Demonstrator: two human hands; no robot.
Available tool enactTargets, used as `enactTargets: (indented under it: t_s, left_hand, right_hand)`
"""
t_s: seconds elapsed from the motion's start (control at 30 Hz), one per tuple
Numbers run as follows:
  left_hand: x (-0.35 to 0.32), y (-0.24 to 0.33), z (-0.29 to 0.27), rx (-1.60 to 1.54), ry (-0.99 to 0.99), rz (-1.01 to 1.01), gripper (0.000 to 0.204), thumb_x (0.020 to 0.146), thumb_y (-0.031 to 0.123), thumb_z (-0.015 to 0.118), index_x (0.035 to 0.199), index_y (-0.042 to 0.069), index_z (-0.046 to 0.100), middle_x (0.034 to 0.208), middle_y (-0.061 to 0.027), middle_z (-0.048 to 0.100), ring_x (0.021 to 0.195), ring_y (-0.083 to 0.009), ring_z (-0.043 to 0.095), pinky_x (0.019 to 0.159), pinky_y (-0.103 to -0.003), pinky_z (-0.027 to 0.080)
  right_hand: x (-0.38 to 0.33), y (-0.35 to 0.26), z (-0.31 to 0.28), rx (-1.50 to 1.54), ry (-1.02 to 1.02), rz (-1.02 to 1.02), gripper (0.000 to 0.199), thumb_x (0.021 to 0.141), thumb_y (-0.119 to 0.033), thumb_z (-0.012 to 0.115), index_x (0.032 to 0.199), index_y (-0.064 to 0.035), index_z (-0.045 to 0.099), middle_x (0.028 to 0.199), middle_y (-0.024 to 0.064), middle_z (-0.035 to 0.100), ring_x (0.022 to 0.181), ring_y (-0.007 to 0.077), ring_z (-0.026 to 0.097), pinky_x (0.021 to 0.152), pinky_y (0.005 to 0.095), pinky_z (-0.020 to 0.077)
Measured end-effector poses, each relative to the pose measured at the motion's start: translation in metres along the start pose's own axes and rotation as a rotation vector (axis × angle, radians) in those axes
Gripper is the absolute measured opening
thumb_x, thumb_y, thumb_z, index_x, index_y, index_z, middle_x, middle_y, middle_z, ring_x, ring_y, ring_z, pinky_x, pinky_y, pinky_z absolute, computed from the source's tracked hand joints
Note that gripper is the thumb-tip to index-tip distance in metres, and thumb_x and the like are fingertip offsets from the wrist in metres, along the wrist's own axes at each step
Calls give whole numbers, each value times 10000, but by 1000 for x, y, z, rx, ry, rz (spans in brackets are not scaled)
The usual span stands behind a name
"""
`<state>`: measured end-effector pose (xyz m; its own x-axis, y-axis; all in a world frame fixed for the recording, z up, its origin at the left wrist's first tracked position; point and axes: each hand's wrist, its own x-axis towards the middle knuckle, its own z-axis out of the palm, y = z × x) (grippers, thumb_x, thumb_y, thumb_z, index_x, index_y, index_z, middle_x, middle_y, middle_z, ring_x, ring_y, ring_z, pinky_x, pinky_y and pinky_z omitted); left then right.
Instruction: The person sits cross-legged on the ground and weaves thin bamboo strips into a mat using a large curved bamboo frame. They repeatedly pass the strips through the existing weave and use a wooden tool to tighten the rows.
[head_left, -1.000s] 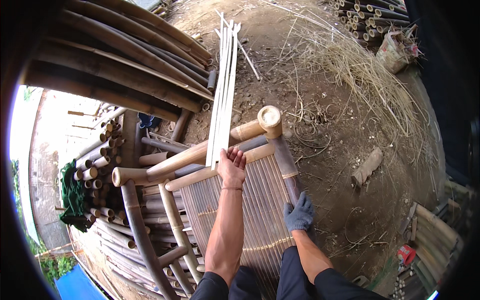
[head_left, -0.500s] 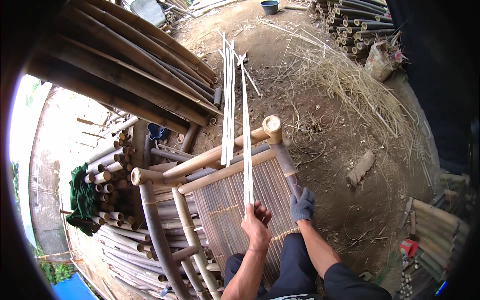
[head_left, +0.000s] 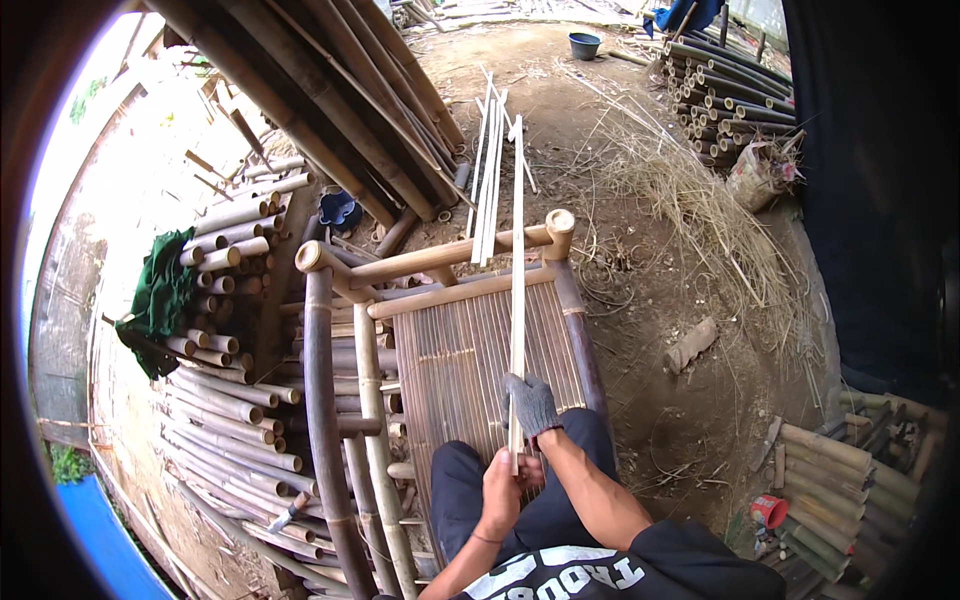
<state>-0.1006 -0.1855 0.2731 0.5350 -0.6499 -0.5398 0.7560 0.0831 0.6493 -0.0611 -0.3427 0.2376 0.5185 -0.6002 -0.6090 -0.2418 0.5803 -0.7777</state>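
Observation:
A long pale bamboo strip (head_left: 518,270) runs away from me over the slatted bamboo seat (head_left: 440,350) and across its far rail (head_left: 450,264). My bare left hand (head_left: 502,486) has its fingers closed around the near end of the strip, above my lap. Just farther up, my right hand (head_left: 533,404), in a grey knit glove, is wrapped round the same strip. Whether this is one strip or two laid together is hard to tell. Several other pale strips (head_left: 488,190) lie on the ground beyond the rail.
Thick bamboo poles (head_left: 330,100) slant in at the upper left. Cut bamboo is stacked at the left (head_left: 230,400), far right (head_left: 735,100) and lower right (head_left: 825,480). Dry shavings (head_left: 700,210) cover the ground at right. A dark bucket (head_left: 584,44) stands far off.
My gloved right hand has left the chair's right post and taken hold of the strip. My left hand and the strip have come nearer to me. The whole view has shifted.

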Motion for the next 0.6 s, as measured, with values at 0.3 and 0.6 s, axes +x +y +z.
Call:
enactTargets:
  t_s: [0.3,0.6]
  left_hand:
    - [-52,-14,-53,39,-83,-370,246,1030,271,555,1057,44,645,825,-48,680,671,-150,656,616,-274,557]
    - [-73,-27,-66,245,-80,-369,232,948,296,694,1000,71,668,803,-31,682,657,-119,652,589,-233,521]
  right_hand:
    - [-74,63,-26,-695,182,-183,451,901,-480,577,1011,-49,650,812,160,689,792,316,694,714,456,525]
    - [-106,75,-41,-475,140,-210,403,871,-410,659,943,-16,618,763,158,642,749,356,650,705,454,511]
